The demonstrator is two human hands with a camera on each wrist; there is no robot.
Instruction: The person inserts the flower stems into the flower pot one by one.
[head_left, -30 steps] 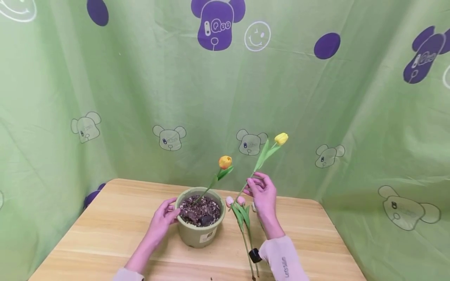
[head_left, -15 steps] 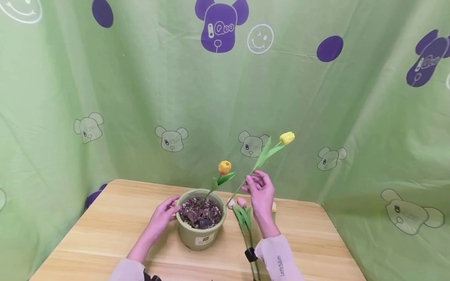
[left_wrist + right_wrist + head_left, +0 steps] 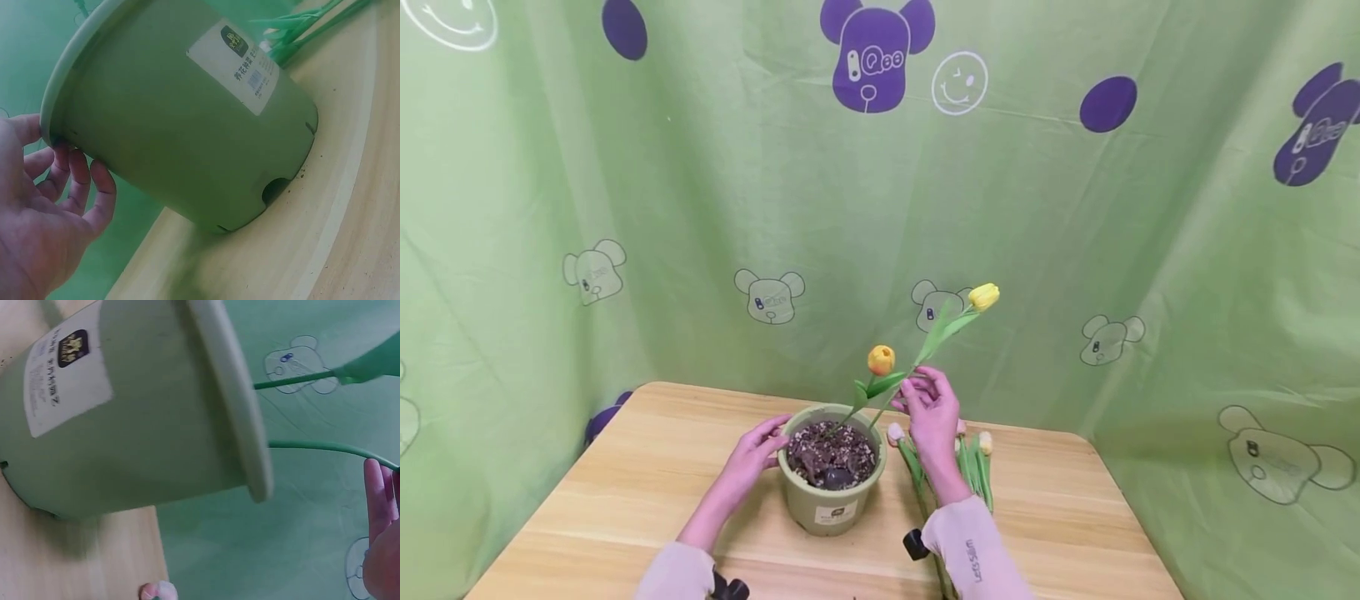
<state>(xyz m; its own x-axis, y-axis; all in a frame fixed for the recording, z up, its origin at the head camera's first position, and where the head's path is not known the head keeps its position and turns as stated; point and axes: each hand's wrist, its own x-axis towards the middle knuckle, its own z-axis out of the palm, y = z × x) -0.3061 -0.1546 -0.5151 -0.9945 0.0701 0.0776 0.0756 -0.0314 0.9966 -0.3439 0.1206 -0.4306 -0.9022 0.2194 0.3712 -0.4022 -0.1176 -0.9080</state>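
A green flower pot point(image 3: 802, 498) filled with dark soil point(image 3: 820, 446) stands on the wooden table, a white label on its front. My left hand point(image 3: 751, 457) holds its left rim; in the left wrist view the thumb lies at the rim and the fingers point(image 3: 103, 187) curl beneath it. An orange tulip point(image 3: 881, 360) rises from the soil, leaning right. My right hand point(image 3: 934, 417) pinches the stem of a yellow tulip point(image 3: 983, 297), which slants down to the pot's right side. In the right wrist view that stem point(image 3: 319, 446) passes behind the rim, its lower end hidden.
Right of the pot several tulips lie on the table point(image 3: 1060, 517), among them a pale pink one point(image 3: 895, 433) and a cream one point(image 3: 985, 443); my right forearm partly covers them. A green patterned curtain point(image 3: 820, 208) hangs behind the table and along both sides.
My right hand has moved left with the yellow tulip, bringing its lower stem from beside the pot to inside the rim. My left hand stays on the rim.
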